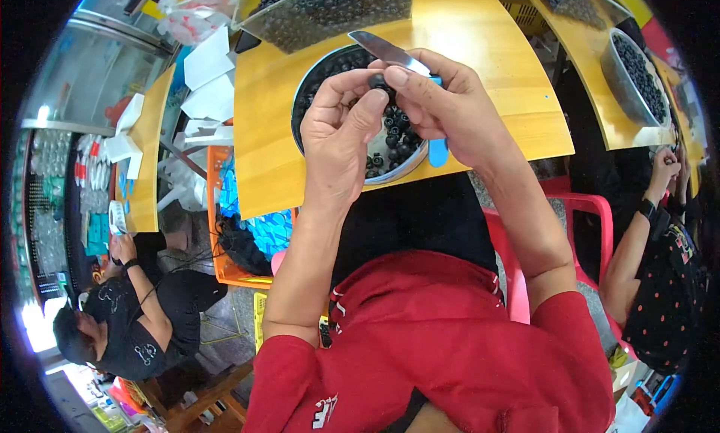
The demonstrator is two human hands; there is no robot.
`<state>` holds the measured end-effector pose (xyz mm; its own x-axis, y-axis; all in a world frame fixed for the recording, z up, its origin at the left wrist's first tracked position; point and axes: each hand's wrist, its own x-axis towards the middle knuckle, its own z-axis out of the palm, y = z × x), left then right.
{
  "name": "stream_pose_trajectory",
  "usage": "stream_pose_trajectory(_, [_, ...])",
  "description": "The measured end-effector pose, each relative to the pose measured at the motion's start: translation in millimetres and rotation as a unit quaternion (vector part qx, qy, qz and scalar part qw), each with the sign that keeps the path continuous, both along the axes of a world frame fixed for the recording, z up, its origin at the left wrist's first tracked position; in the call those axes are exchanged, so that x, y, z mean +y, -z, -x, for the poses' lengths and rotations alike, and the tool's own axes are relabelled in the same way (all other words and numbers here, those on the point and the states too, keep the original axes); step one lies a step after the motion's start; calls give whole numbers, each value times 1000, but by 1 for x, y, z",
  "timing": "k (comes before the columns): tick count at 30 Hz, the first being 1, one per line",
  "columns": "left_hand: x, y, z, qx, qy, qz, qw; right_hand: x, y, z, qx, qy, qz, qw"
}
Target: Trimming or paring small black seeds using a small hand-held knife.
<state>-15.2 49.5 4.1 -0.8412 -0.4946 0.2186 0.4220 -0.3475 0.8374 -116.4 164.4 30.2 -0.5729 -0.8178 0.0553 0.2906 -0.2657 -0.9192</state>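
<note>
My left hand (337,133) pinches a small black round part (379,81) between thumb and fingertips. Closed around a knife (390,53) is my right hand (450,107); the metal blade points up and to the left, and blue handle shows at the edges of the grip. The right thumb lies close against the same black part. Below both hands, a round tub (409,167) on the yellow table (480,43) holds many loose black parts (397,137) like it. My hands hide the tub's middle.
Beyond the tub, a clear bin holds heaped black parts (337,17). An orange crate (217,238) with blue pieces (266,234) stands left. At right are another tub (619,88), a red chair (592,204) and a person (664,283). Another person (142,305) sits at left, holding a roll (117,217).
</note>
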Motion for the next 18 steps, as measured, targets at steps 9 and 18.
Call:
stream_pose_trajectory(9, [2, -11, -5, -50, -69, 220, 972, 2, 1, 0, 9, -17, -25, 1000])
stream_pose_trajectory(18, [-3, -9, -9, -7, -7, 66, 998, 3, 3, 5, -68, -101, 19, 992])
